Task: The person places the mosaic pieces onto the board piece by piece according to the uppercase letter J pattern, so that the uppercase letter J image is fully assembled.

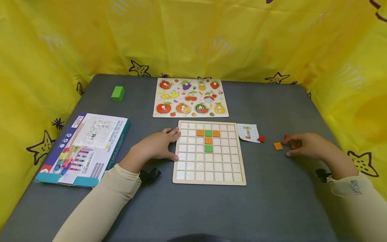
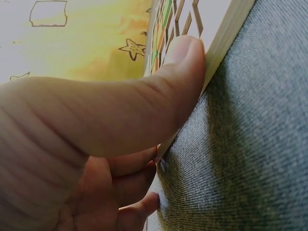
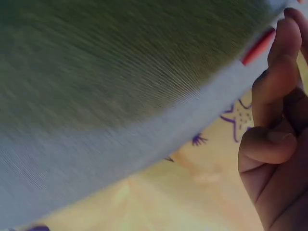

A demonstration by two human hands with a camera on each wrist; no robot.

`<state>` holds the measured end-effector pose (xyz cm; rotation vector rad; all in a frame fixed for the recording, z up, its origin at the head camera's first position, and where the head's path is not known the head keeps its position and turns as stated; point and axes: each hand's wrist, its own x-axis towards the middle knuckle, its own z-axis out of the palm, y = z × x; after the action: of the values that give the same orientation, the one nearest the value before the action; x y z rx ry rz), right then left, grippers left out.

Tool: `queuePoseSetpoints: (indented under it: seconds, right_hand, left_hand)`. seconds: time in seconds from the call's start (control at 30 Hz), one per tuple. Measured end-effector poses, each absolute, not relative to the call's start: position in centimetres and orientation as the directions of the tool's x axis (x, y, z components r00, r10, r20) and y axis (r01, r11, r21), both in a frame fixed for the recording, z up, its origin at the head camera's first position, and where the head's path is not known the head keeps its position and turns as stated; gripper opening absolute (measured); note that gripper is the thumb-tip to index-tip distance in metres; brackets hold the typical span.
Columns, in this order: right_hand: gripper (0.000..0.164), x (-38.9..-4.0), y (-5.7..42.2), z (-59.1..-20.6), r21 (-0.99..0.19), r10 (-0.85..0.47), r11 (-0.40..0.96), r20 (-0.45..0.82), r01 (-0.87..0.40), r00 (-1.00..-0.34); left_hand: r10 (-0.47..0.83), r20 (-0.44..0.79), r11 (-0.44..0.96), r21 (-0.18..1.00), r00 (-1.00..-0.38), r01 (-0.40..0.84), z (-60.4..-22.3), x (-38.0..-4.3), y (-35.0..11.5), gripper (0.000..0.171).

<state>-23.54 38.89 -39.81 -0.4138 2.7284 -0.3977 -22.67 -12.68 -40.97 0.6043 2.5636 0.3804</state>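
A wooden grid board point(image 1: 195, 167) lies flat in the middle of the table, with several orange and green square tiles point(image 1: 208, 140) set in a T shape. My left hand point(image 1: 155, 145) rests at its left edge, the thumb point(image 2: 185, 72) on the rim and the other fingers against the side. Off to the right, my right hand point(image 1: 308, 146) hovers low, fingers loosely bent and thumb apart, nothing visible between them. Just beyond its fingertips lies an orange tile point(image 1: 278, 146). A red piece point(image 3: 259, 47) lies beside the fingers, partly hidden in the head view.
A small paper pattern card point(image 1: 249, 131) touches the board's right edge, a red piece point(image 1: 261, 138) at its corner. Behind the board lies a fruit puzzle point(image 1: 190, 90). At left are a toy box point(image 1: 90, 148) and a green block point(image 1: 118, 94). Yellow cloth point(image 1: 193, 40) surrounds the table.
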Motion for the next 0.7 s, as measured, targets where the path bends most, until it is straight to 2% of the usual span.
queuePoseSetpoints:
  seconds: [0.23, 0.7]
  right_hand:
    - [0.034, -23.6, 38.8, -40.5, -0.343, -0.325, 0.911, -0.249, -0.231, -0.912]
    - [0.024, -23.8, 38.0, -41.0, -0.391, -0.372, 0.879, -0.203, -0.273, -0.906]
  left_hand:
    - [0.472, -0.381, 0.867, 0.361, -0.795, 0.342, -40.9, -22.7, -12.8, 0.099]
    - [0.473, -0.398, 0.869, 0.357, -0.786, 0.342, -41.1, -22.8, -12.6, 0.099]
